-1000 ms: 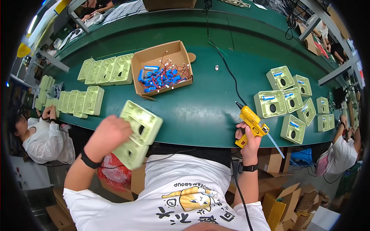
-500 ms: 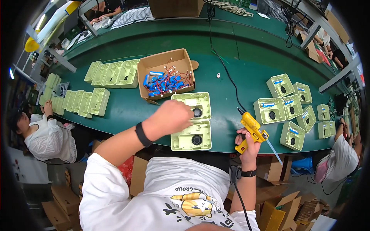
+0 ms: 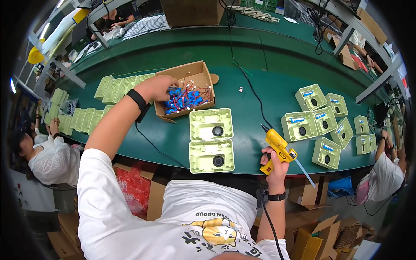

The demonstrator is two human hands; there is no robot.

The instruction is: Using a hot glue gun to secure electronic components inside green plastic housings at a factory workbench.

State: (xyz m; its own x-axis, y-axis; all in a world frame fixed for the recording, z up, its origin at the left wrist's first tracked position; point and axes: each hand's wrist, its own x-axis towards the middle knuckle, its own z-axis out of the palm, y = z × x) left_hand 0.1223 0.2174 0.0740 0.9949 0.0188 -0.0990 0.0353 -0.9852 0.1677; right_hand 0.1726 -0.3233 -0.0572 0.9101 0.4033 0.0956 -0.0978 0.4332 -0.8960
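Your right hand [image 3: 276,165] was clamped on the glue gun [image 3: 277,145], your left hand [image 3: 161,88], finger closure indeterminable, reached into the battery carton [image 3: 197,70]; several right-side housings [image 3: 287,131] held blue batteries [image 3: 297,120], two near-centre housings [image 3: 200,161] none.

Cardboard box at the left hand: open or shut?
Open: the cardboard box has no cover over it, and blue wired batteries show inside, where the left hand reaches in.
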